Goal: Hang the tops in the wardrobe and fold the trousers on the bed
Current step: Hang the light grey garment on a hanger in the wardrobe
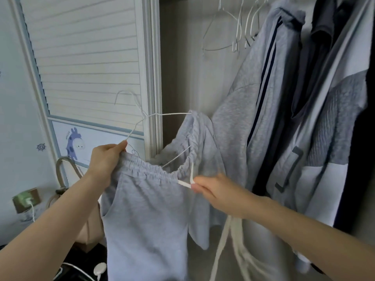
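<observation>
Head view: a pair of light grey trousers (146,211) is being held up in front of an open wardrobe (182,67), with a white wire hanger (140,118) threaded through the elastic waistband. The waistband's near corner is being gripped by the left hand (105,161), fingers curled over the gathered cloth, with the hanger's lower arm running up from just above its knuckles. A white drawstring (185,182) is being pinched between thumb and fingertips of the right hand (215,191), just right of the waistband, and the cord is being drawn taut from the fabric. Above and between both hands, the far side of the waistband is being carried on the hanger's upper arm, while the hook is pointing away to the left of the left hand, over a slatted sliding door (87,57).

Beyond the right hand, a grey hooded top with dark stripes (253,94) is hanging close against the trousers, crowding the space, with a grey and white jacket (324,138) just to its right. High above the right hand, several bare wire hangers (233,29) are hanging. Below the left forearm, a beige bag (91,226) is being partly hidden by the trousers, and a white charging cable (97,268) is lying lower still.
</observation>
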A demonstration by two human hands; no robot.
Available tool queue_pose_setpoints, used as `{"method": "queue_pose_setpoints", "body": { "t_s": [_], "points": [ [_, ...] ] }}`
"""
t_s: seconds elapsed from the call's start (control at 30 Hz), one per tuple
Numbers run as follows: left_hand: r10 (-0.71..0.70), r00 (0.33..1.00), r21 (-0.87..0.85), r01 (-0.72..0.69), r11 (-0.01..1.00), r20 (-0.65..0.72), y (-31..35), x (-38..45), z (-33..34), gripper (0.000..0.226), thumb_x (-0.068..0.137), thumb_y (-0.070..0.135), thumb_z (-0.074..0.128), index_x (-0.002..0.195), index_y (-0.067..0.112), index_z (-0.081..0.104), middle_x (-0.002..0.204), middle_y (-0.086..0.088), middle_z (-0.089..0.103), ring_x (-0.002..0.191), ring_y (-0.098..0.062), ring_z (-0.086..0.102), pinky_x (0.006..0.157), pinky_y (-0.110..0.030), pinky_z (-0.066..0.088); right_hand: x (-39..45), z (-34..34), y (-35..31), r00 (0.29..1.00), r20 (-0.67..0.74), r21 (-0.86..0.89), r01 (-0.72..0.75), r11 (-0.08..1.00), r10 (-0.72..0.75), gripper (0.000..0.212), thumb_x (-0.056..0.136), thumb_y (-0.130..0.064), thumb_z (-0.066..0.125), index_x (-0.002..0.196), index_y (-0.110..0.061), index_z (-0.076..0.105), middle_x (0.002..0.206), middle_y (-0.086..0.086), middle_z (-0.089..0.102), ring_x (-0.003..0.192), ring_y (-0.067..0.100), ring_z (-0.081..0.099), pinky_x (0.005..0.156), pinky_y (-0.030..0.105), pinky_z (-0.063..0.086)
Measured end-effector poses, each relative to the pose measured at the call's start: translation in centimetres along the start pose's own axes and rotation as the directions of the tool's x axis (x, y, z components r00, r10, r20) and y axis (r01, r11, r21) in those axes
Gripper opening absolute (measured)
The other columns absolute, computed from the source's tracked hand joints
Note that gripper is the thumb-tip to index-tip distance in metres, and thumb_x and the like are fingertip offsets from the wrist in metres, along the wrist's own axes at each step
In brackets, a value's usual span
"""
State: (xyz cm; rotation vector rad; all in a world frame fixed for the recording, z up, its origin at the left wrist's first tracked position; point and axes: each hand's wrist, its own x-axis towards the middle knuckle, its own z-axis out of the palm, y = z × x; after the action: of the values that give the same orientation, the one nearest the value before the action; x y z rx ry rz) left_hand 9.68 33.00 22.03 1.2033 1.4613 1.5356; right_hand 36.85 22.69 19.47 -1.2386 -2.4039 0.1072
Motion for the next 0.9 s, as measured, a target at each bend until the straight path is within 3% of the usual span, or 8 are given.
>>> {"method": "queue_pose_setpoints", "body": {
  "t_s": [0.1,0.23,0.33,0.43,0.57,0.67,0.8,0.9],
  "points": [
    [0.104,0.994,0.113,-0.101,0.988,-0.017,-0.3,0.4,-0.7,0.035,0.091,0.035,0.064,0.068,0.009,0.065,0.08,-0.015,0.067,0.081,-0.03,0.06,0.081,-0.039,0.049,-2.3,-1.2,0.1,0.989,0.121,-0.237,0.113,0.965,-0.086,0.024,0.103,-0.04,0.03,0.083,-0.03,0.037,0.057,-0.006,0.039,0.045,0.01,0.037,0.047,0.028,0.036],
    [0.435,0.9,0.391,-0.406,0.826,0.017,-0.8,0.7,-1.5,0.037,0.095,0.042,0.057,0.074,0.013,0.066,0.088,-0.006,0.066,0.087,-0.025,0.059,0.081,-0.037,0.045,-3.7,-3.8,2.1,0.989,0.146,-0.214,0.047,0.976,-0.015,0.027,0.1,-0.047,0.035,0.083,-0.028,0.045,0.057,-0.006,0.045,0.052,0.013,0.047,0.047,0.021,0.033],
    [0.512,0.855,0.449,-0.488,0.748,0.077,0.0,0.8,-1.8,0.036,0.094,0.045,0.057,0.072,0.019,0.067,0.095,0.002,0.061,0.092,-0.02,0.056,0.084,-0.038,0.045,-3.8,-5.8,3.6,0.98,0.173,-0.322,-0.036,0.946,0.096,0.028,0.097,-0.048,0.042,0.078,-0.028,0.045,0.062,-0.006,0.052,0.055,0.012,0.05,0.053,0.027,0.038],
    [0.539,0.836,0.525,-0.505,0.685,0.101,-0.3,0.4,-1.7,0.034,0.094,0.045,0.056,0.07,0.024,0.067,0.093,0.007,0.057,0.09,-0.019,0.056,0.079,-0.036,0.043,-4.0,-7.5,3.9,0.971,0.165,-0.383,-0.098,0.919,0.173,0.028,0.097,-0.046,0.044,0.071,-0.034,0.041,0.064,-0.007,0.052,0.054,0.008,0.047,0.051,0.023,0.034],
    [0.58,0.781,0.505,-0.606,0.614,0.231,-1.0,-0.4,-0.9,0.031,0.093,0.045,0.058,0.067,0.03,0.065,0.088,0.011,0.058,0.082,-0.016,0.06,0.077,-0.039,0.048,-2.6,-9.5,2.6,1.0,0.001,-0.254,-0.026,0.967,0.028,0.009,0.094,-0.026,0.057,0.091,-0.034,0.061,0.079,-0.014,0.06,0.074,0.003,0.055,0.066,0.018,0.041],
    [0.607,0.737,0.513,-0.659,0.55,0.296,-0.6,-1.4,0.3,0.031,0.092,0.048,0.057,0.068,0.03,0.067,0.086,0.014,0.058,0.077,-0.014,0.059,0.071,-0.035,0.048,-0.3,-10.7,0.7,0.991,-0.02,-0.19,0.126,0.974,-0.132,0.019,0.089,-0.011,0.059,0.099,-0.025,0.068,0.089,-0.013,0.061,0.081,0.002,0.058,0.072,0.016,0.042],
    [0.672,0.548,0.446,-0.827,0.343,0.499,-0.4,-2.5,1.0,0.047,0.087,0.066,0.044,0.068,0.031,0.068,0.078,0.014,0.057,0.063,-0.006,0.058,0.057,-0.026,0.045,2.7,-14.2,-1.4,0.993,-0.023,-0.169,0.113,0.979,-0.119,0.014,0.083,-0.018,0.071,0.096,-0.024,0.073,0.09,-0.016,0.066,0.08,-0.003,0.059,0.071,0.01,0.041],
    [0.668,0.379,0.387,-0.91,0.146,0.64,-0.7,-2.6,1.0,0.056,0.089,0.072,0.035,0.068,0.031,0.068,0.076,0.016,0.057,0.057,-0.004,0.055,0.051,-0.025,0.045,4.1,-16.6,-1.8,0.998,-0.03,-0.026,0.063,0.998,-0.064,0.008,0.082,-0.016,0.073,0.088,-0.018,0.076,0.074,-0.01,0.068,0.049,0.011,0.056,0.053,0.015,0.043]
  ]
}}
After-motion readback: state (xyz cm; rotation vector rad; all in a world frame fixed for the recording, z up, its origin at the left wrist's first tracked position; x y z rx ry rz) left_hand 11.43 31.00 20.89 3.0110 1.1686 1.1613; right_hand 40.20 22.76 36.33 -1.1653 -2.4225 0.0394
